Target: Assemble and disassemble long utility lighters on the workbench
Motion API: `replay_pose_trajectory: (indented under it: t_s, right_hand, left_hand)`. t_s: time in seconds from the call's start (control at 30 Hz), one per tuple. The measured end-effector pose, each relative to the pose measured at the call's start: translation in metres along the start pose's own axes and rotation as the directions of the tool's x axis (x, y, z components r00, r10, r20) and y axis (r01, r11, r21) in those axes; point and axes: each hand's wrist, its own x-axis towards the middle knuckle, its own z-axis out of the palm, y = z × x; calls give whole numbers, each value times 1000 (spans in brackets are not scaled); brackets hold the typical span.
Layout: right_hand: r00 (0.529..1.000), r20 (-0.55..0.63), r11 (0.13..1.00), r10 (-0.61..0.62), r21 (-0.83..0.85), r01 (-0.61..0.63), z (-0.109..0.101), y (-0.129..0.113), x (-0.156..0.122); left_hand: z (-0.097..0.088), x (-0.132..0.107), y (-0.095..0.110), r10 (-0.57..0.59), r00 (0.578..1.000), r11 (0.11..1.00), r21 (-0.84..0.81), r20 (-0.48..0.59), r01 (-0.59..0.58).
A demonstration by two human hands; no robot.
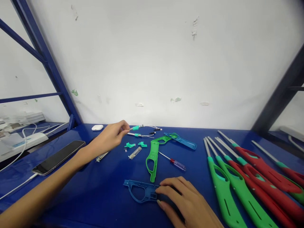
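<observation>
At the back of the table, my left hand (pixel 117 131) pinches a lighter nozzle tube (pixel 135 128) with a teal collar and a white wire at its end. A second nozzle tube (pixel 136 135) lies just in front of it. Near the front edge, my right hand (pixel 185 201) has thumb and fingers closed around the end of a blue lighter half-shell (pixel 142 191), its hollow inside facing up. Beyond that lie a green half-shell (pixel 153 160), a screwdriver (pixel 177 163), a clear fuel tank (pixel 135 153) and teal triggers (pixel 129 145).
Several assembled green and red lighters (pixel 229 193) fill the right side. Crossed blue and green shells (pixel 184 141) lie at the back. A phone (pixel 59 156) with a cable and a white earbud case (pixel 97 127) are on the left. Blue frame posts (pixel 51 68) flank the white wall.
</observation>
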Motion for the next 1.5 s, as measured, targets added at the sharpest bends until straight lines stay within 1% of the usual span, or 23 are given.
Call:
replay_pose_trajectory:
  t_s: [0.1,0.17,0.23,0.33,0.43,0.5,0.57,0.67,0.73,0.83,0.93,1.07,1.17,1.27,1.33,1.43,1.5]
  right_hand:
    - [1000,6,1000,14,-2,-14,1,1,-1]
    - [1000,-8,999,24,-44,-25,1,4,-1]
    - [998,-47,993,34,-109,-39,0,5,-1]
    - [997,-80,985,20,-168,-33,-2,5,0]
    - [999,-34,991,-21,-133,16,-5,2,0]
    - [1000,3,993,-30,-111,30,-6,-1,0]
    - [999,16,992,-32,-120,33,-7,-2,0]
    - [998,-7,988,-61,-144,59,-8,-4,1]
    - [996,-29,986,-86,-148,81,-10,-5,3]
    - [994,-52,986,-100,-141,92,-11,-4,5]
    - [993,-66,988,-96,-128,86,-11,-4,5]
    - [992,-77,986,-101,-139,89,-10,-5,4]
    - [991,-75,985,-109,-143,98,-11,-6,4]
    - [990,-88,985,-111,-143,97,-11,-6,5]
    - [988,-108,986,-109,-139,93,-11,-6,5]
    - [988,-127,990,-87,-122,72,-11,-7,5]
    - [988,-138,991,-72,-124,55,-12,-9,6]
  left_hand:
    - [-5,-36,1,-28,996,991,-129,-81,18]
    - [-3,-62,3,-57,993,981,-193,-101,37]
    - [3,-86,3,-86,991,974,-217,-106,61]
    - [13,-114,0,-94,994,971,-227,-54,79]
    - [21,-132,-6,-73,997,968,-239,23,77]
    - [23,-139,-9,-48,995,976,-206,86,65]
    - [24,-145,-9,-32,992,989,-141,125,50]
    - [27,-150,-1,-52,993,997,-45,102,57]
    - [33,-149,9,-47,995,999,-22,93,50]
    - [43,-143,22,15,994,996,-84,105,-6]
    - [49,-137,27,44,995,986,-167,92,-29]
    - [46,-139,26,37,997,971,-240,64,-20]
    - [42,-141,31,25,996,960,-280,88,1]
    - [44,-140,35,36,994,940,-342,101,0]
    - [48,-140,34,44,996,927,-376,75,-13]
    - [53,-139,27,57,998,906,-420,-13,-57]
    - [56,-139,24,70,996,895,-437,-47,-84]
